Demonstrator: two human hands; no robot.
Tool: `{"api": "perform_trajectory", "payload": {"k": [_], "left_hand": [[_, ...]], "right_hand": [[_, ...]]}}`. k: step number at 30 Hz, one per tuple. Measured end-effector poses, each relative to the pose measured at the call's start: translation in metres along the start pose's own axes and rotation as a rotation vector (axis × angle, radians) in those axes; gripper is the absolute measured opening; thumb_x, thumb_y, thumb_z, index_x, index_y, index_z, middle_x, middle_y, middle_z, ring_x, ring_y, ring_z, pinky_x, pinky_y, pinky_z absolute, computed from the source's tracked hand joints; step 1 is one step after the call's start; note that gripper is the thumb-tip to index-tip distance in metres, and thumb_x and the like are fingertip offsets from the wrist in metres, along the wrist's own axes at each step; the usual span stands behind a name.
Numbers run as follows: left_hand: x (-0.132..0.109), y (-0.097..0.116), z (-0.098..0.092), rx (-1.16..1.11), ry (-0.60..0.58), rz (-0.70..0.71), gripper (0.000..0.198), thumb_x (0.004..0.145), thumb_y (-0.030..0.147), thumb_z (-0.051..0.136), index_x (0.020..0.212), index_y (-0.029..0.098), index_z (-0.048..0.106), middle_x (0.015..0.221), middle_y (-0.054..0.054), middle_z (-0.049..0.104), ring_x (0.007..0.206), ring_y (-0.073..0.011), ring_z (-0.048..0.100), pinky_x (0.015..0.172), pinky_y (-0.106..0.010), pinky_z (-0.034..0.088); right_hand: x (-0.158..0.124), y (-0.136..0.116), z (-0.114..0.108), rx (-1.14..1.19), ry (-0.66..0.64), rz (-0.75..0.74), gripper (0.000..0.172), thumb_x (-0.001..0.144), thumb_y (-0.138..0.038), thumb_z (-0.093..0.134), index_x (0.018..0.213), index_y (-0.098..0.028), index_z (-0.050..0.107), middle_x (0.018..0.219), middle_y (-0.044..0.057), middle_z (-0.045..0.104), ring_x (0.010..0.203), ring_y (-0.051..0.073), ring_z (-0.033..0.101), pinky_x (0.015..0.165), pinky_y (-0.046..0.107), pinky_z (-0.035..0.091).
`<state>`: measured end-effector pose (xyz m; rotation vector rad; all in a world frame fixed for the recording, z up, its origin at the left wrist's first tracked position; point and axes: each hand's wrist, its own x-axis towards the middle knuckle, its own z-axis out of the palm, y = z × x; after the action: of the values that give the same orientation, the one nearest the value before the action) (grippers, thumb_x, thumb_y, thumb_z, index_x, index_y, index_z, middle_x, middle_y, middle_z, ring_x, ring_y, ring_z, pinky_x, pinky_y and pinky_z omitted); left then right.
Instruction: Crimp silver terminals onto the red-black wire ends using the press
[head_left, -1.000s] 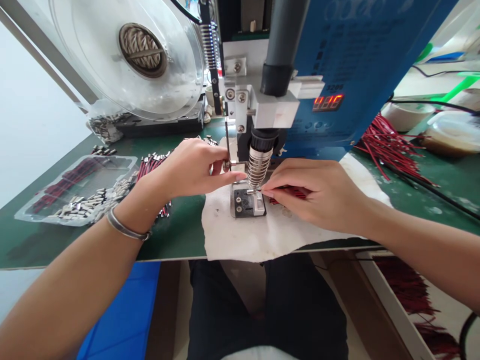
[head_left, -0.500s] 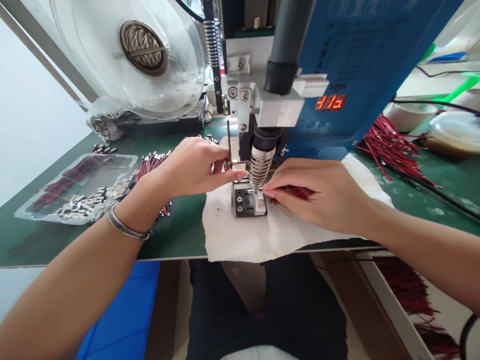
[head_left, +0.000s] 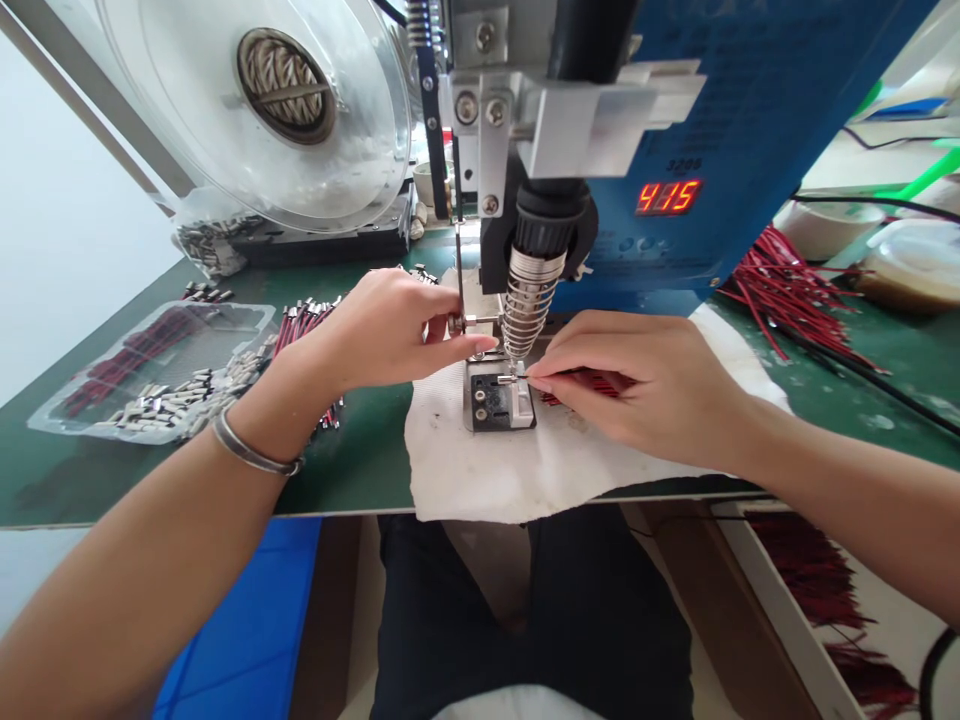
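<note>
My right hand (head_left: 637, 375) pinches a thin wire between thumb and fingertips, its end at a small silver metal connector (head_left: 507, 379) on the black fixture (head_left: 491, 405). Just above the connector stands the soldering iron's tip, below a coil spring (head_left: 529, 300). My left hand (head_left: 397, 325) is curled at the slim metal solder feed guide (head_left: 460, 270), left of the iron, its thumb stretched toward the spring. More red wires (head_left: 600, 385) lie partly hidden under my right hand.
A white cloth (head_left: 480, 490) lies beneath the fixture. To the left are a clear tray (head_left: 56, 420) of metal parts and wired pieces, and a big clear reel (head_left: 187, 120). A blue machine (head_left: 750, 120) with a red display stands behind; red wires (head_left: 787, 290) lie right.
The iron and its bracket have risen on the machine, lifting the tip from the connector. The display now reads 415. Both hands stay almost where they were.
</note>
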<state>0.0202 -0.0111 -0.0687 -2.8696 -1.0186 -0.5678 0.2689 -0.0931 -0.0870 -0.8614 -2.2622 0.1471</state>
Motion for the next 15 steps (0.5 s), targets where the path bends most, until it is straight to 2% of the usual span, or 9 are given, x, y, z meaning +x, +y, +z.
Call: {"api": "perform_trajectory", "payload": {"k": [8, 15], "left_hand": [[-0.0004, -0.0022, 0.0013, 0.017, 0.035, 0.027, 0.053, 0.090, 0.063, 0.053, 0.056, 0.024, 0.040, 0.044, 0.000, 0.048, 0.047, -0.0150, 0.046, 0.052, -0.035, 0.036], [-0.0021, -0.0033, 0.0008, 0.003, 0.017, 0.018, 0.050, 0.089, 0.062, 0.057, 0.057, 0.025, 0.042, 0.044, 0.001, 0.045, 0.046, -0.0160, 0.045, 0.054, -0.035, 0.034]], "right_hand": [[0.0003, 0.0009, 0.0005, -0.023, 0.035, -0.002, 0.018, 0.097, -0.019, 0.064, 0.090, -0.030, 0.076, 0.091, 0.001, 0.079, 0.076, 0.019, 0.072, 0.066, 0.035, 0.059], [0.0008, -0.0006, -0.0010, -0.024, 0.047, 0.011, 0.016, 0.096, -0.020, 0.066, 0.091, -0.030, 0.077, 0.093, 0.001, 0.079, 0.075, 0.020, 0.072, 0.066, 0.036, 0.058]]}}
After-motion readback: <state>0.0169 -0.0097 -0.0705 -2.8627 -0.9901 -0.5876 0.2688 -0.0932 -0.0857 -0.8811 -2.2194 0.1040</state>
